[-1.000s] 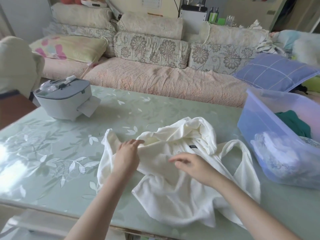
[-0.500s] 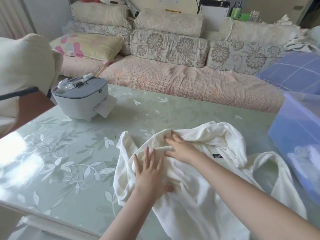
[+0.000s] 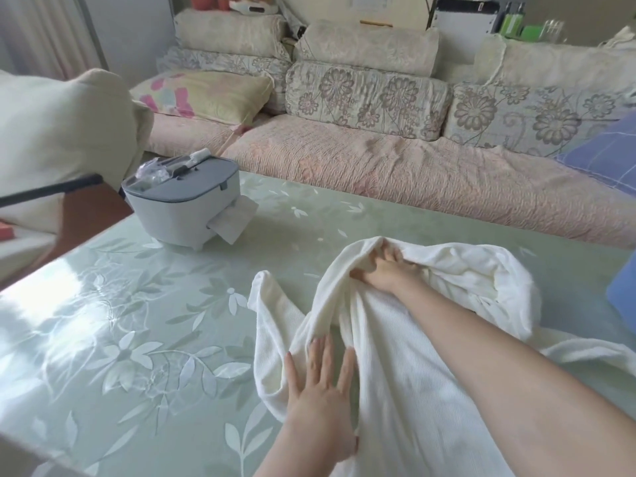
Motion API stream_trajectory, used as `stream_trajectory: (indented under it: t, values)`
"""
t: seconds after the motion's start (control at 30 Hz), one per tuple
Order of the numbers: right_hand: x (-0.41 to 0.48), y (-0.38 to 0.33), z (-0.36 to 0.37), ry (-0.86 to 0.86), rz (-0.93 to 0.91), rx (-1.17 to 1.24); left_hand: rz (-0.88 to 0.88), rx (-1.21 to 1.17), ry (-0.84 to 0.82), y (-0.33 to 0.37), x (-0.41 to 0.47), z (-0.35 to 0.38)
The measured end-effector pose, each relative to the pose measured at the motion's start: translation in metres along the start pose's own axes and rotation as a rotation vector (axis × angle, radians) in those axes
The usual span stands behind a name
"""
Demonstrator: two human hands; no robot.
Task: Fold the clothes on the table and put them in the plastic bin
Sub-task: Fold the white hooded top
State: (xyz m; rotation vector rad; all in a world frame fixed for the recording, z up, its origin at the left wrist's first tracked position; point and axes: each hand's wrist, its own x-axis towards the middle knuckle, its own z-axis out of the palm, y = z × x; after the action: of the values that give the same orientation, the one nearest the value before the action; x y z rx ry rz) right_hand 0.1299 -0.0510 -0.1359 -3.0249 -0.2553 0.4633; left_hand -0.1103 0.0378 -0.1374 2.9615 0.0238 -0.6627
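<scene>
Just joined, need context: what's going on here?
A person is folding a white garment on the green table. The left hand presses flat on its near part; the right hand reaches into a fold farther up, fingertips hidden by cloth. The garment is bunched, not yet folded. Only a corner of the blue plastic bin shows at right.

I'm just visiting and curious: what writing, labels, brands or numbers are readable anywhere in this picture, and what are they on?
No text here is legible.
Too blurred to read: the print on the wall sheet.
Too small to read: the labels on the green bottles.
No tag or print shows on the white garment or the grey-lidded box.
</scene>
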Motion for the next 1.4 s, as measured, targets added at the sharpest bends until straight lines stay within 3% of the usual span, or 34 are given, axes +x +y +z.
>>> stream_trajectory:
  t: [0.27,0.5,0.67,0.83,0.93,1.03,1.17,1.27,1.4]
  values:
    - [-0.042,0.001,0.014,0.109,-0.256,0.237,-0.048,-0.067,-0.036,-0.019,0.016,-0.012]
    - [-0.144,0.013,0.045,-0.006,-0.519,0.144,-0.114,-0.079,-0.073,-0.053,0.001,-0.027]
    - [-0.145,0.013,0.054,-0.075,-0.511,0.055,-0.129,-0.058,-0.04,-0.074,-0.016,-0.026]
    - [-0.143,-0.023,0.034,0.218,-0.571,0.306,-0.111,-0.184,-0.031,-0.082,-0.019,-0.037]
    - [-0.125,-0.05,0.023,0.283,-0.423,0.354,-0.17,-0.29,0.097,-0.077,-0.013,-0.038]
    - [-0.098,-0.077,0.014,0.202,-0.231,0.19,-0.217,-0.2,0.112,-0.072,-0.004,-0.03]
    - [-0.072,-0.102,0.016,0.088,-0.231,0.129,-0.215,-0.162,0.118,-0.077,0.0,-0.023]
    - [-0.058,-0.11,0.019,0.115,-0.286,0.357,-0.212,-0.126,0.131,-0.08,0.0,-0.022]
    - [-0.05,-0.111,0.028,0.221,-0.284,1.047,-0.252,-0.139,0.183,-0.08,-0.004,-0.025]
